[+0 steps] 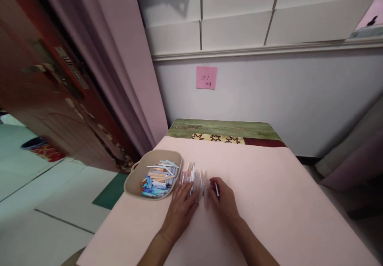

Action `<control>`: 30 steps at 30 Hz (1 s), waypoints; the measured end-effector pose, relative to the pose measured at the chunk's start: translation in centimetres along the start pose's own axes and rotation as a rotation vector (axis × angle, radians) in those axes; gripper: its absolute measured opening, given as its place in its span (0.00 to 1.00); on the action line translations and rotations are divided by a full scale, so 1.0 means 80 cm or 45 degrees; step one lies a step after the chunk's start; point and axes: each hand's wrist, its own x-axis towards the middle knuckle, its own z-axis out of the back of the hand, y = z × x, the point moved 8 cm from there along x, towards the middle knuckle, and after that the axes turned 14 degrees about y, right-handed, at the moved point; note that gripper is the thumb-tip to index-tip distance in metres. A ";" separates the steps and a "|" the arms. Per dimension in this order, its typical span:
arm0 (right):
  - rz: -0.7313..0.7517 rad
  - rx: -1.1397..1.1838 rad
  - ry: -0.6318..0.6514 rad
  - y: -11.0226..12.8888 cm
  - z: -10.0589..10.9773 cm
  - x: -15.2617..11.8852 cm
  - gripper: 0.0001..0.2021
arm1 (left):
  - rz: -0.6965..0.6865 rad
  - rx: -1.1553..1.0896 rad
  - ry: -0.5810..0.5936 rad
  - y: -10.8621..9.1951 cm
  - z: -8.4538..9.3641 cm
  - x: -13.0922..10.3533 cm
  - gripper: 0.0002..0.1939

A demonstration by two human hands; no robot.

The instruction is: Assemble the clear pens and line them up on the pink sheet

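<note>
On the pale pink tabletop [269, 202], a bunch of slim pens [189, 170], clear and whitish with some orange-pink ones, lies side by side between my hands. My left hand [181, 202] rests over the near left part of the bunch, its fingers stretched out and touching the pens. Just right of the bunch is my right hand [225, 198], fingers curled around a thin white pen [217, 189]; part of that pen is hidden by the fingers. A beige basket [129, 186] left of my left hand holds many pens [158, 178] in blue, orange and white.
Behind the table's green patterned far edge [218, 126] stands a white wall with a pink sticky note [206, 78]. White box-like panels [236, 30] hang above it. To the left are a purple curtain [119, 66] and a worn red-brown door [42, 86].
</note>
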 end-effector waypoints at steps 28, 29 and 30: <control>-0.171 0.514 -0.314 -0.032 0.023 -0.011 0.19 | 0.440 -0.248 -0.125 0.018 0.017 -0.051 0.23; -0.178 0.514 -0.309 -0.033 0.022 -0.012 0.19 | 0.442 -0.243 -0.074 0.017 0.008 -0.044 0.26; -0.184 0.516 -0.304 -0.034 0.022 -0.012 0.19 | 0.448 -0.238 -0.038 0.016 0.000 -0.038 0.29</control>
